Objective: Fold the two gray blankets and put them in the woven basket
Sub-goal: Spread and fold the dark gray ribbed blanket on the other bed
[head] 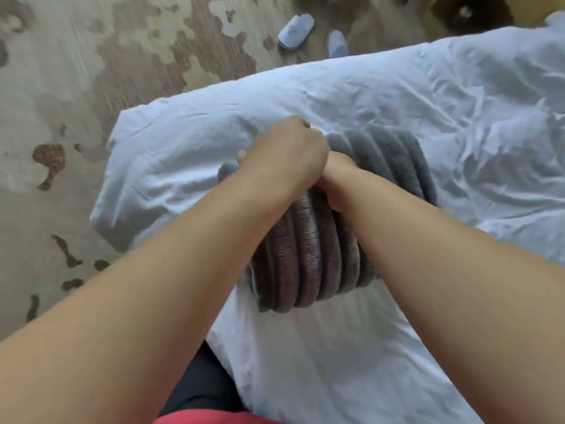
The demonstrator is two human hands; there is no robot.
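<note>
We had left hand (284, 151) and right hand (336, 185) touching, both gripping the blankets (305, 264) at 12 o'clock; lifting from there could've let the layers flop open.

The floor is covered by a carpet (91, 71) mottled in beige and brown. A bed (336, 356) is spread with a creased white sheet (428, 96). Two pale slippers (296, 31) are seen on the carpet beyond the bed's far edge.
</note>
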